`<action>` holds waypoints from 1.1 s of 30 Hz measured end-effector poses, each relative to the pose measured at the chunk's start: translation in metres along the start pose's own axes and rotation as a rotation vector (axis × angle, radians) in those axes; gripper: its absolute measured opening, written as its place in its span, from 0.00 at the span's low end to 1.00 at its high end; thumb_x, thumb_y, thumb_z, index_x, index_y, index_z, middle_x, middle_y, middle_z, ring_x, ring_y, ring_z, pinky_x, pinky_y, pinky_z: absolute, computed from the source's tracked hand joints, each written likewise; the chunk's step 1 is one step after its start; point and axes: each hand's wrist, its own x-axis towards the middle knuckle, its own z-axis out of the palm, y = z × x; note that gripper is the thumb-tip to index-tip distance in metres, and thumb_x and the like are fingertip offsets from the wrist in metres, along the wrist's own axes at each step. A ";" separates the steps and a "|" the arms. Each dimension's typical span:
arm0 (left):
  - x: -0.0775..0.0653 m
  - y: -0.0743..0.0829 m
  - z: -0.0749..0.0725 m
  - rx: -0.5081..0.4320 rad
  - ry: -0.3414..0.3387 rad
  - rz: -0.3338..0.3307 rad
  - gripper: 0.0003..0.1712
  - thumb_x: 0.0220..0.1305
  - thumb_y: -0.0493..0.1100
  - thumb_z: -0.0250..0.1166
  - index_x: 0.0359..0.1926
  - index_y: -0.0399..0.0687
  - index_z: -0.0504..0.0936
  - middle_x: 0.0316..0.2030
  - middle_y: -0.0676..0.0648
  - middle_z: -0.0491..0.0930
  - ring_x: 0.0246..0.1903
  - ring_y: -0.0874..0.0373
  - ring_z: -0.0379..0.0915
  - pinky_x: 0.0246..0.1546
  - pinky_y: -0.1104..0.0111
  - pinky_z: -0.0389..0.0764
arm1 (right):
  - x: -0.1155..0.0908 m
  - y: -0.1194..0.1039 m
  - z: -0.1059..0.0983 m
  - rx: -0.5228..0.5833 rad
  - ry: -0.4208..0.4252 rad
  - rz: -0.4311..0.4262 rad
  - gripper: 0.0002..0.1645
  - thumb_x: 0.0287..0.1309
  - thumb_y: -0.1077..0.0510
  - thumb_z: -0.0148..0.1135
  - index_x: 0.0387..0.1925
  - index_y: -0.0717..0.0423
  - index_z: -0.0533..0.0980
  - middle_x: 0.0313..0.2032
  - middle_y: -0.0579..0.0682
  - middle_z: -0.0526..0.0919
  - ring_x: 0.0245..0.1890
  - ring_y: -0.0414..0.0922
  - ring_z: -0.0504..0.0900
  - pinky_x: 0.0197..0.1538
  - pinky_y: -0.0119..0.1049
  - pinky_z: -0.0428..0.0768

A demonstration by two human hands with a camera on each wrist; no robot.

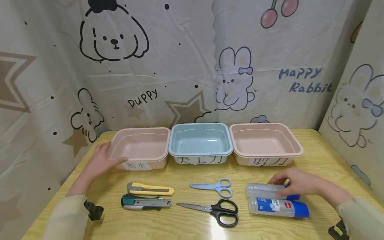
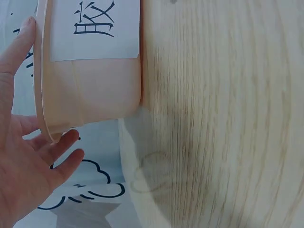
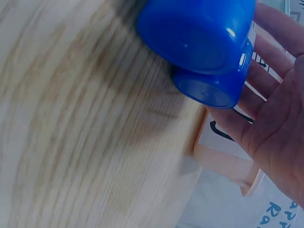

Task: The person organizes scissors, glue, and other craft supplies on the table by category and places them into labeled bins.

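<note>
My left hand [image 1: 102,159] holds the left corner of a pink bin [image 1: 141,130], its thumb along the front rim. In the left wrist view, fingers [image 2: 66,161] curl beneath the bin's rim [image 2: 42,95]. At the right, my right hand [image 1: 300,182] grips the farther clear glue bottle [image 1: 258,191] across its body, thumb on the near side and fingers on the far side. Its blue cap [image 3: 209,90] shows in the right wrist view. A second glue bottle [image 1: 264,205] with a blue label lies alongside, nearer me.
A blue bin [image 1: 201,126] and another pink bin [image 1: 267,155] continue the row, each with a paper label in front. Yellow [image 1: 150,189] and green-grey [image 1: 147,202] utility knives lie left; blue [image 1: 210,186] and black-handled scissors [image 1: 223,211] lie mid-table. A printed curtain [image 1: 186,66] hangs behind.
</note>
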 end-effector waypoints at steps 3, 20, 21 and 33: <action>0.002 0.001 0.000 -0.011 -0.010 -0.014 0.63 0.49 0.66 0.63 0.67 0.27 0.42 0.61 0.24 0.46 0.56 0.31 0.52 0.53 0.38 0.59 | 0.001 0.000 -0.001 0.011 0.011 -0.019 0.24 0.47 0.40 0.64 0.44 0.46 0.79 0.36 0.34 0.80 0.34 0.30 0.75 0.36 0.29 0.77; 0.002 -0.004 0.002 -0.081 -0.045 -0.041 0.64 0.47 0.64 0.66 0.67 0.28 0.42 0.62 0.24 0.48 0.57 0.32 0.51 0.53 0.38 0.59 | 0.025 -0.039 -0.014 -0.183 0.222 -0.205 0.22 0.51 0.42 0.62 0.45 0.50 0.79 0.40 0.41 0.82 0.37 0.33 0.76 0.39 0.34 0.78; 0.002 -0.004 0.002 -0.081 -0.046 -0.045 0.64 0.47 0.64 0.66 0.67 0.28 0.42 0.62 0.24 0.47 0.57 0.32 0.51 0.54 0.38 0.59 | 0.028 -0.043 -0.015 -0.190 0.232 -0.229 0.22 0.51 0.43 0.62 0.44 0.50 0.79 0.40 0.41 0.82 0.37 0.32 0.76 0.39 0.34 0.78; -0.003 -0.003 0.005 -0.105 -0.026 -0.082 0.65 0.48 0.65 0.65 0.68 0.31 0.37 0.64 0.25 0.41 0.58 0.30 0.49 0.53 0.36 0.57 | 0.073 -0.090 -0.021 -0.262 0.293 -0.318 0.20 0.51 0.47 0.64 0.45 0.51 0.79 0.41 0.43 0.82 0.39 0.36 0.78 0.43 0.36 0.78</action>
